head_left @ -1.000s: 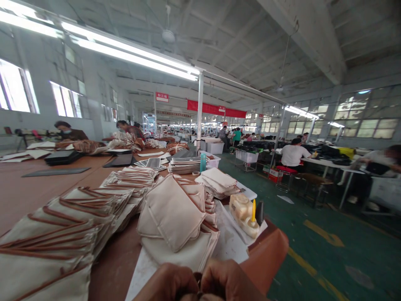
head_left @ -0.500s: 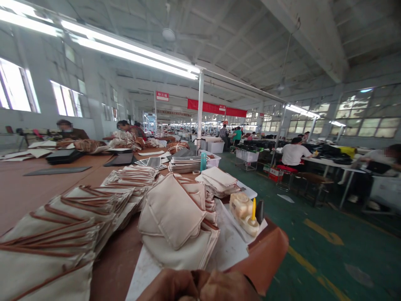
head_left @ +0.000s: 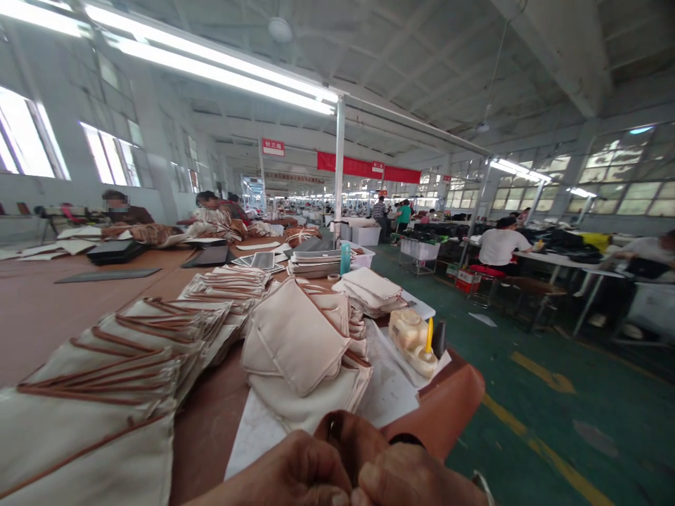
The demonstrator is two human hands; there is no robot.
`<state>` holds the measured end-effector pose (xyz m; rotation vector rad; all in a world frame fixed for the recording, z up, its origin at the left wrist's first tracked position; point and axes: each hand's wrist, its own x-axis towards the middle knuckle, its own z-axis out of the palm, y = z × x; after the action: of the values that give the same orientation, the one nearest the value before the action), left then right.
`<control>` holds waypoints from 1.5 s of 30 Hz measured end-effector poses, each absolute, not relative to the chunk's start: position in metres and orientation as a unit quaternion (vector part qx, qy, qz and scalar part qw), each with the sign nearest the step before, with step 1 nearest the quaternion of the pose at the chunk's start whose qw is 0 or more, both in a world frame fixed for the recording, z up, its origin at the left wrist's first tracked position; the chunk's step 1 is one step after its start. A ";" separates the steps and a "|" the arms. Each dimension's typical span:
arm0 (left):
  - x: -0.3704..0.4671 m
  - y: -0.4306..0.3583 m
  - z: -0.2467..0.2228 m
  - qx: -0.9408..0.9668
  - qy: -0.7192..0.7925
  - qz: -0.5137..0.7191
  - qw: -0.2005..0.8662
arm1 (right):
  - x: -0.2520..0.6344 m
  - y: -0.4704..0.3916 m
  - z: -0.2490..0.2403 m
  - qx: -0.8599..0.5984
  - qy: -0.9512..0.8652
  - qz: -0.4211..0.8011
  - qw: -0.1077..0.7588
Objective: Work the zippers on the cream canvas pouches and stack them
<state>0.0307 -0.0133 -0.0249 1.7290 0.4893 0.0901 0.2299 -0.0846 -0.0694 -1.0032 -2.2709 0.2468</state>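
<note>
A curved, brown, leather-like piece point(head_left: 358, 436) stands up between the person's left hand point(head_left: 295, 467) and right hand point(head_left: 416, 478), at the near edge of the view. Both hands' fingers are drawn together and seem to pinch its lower part, though the contact is hidden. More of the piece now shows above the knuckles than a moment ago, probably making its fold easier to work. Beyond lie cream fabric panels with brown edging point(head_left: 298, 337) and, to their right, a cloudy plastic container point(head_left: 408, 330).
</note>
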 end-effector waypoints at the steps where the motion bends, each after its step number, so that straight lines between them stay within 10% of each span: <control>1: 0.030 -0.014 -0.023 0.755 0.207 0.036 0.621 | 0.230 -0.088 -0.063 -0.373 -0.862 0.105 0.326; 16: 0.025 -0.019 -0.020 0.747 0.158 0.095 0.639 | 0.232 -0.090 -0.046 -0.356 -0.651 0.545 0.390; 45: 0.022 -0.013 0.014 0.704 0.235 0.001 0.671 | 0.236 -0.091 -0.024 -0.321 -0.670 0.572 0.348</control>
<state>0.0217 -0.0134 0.0140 1.5856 0.5300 0.0034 0.2364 -0.0906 -0.0242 -0.8330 -1.7359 1.4826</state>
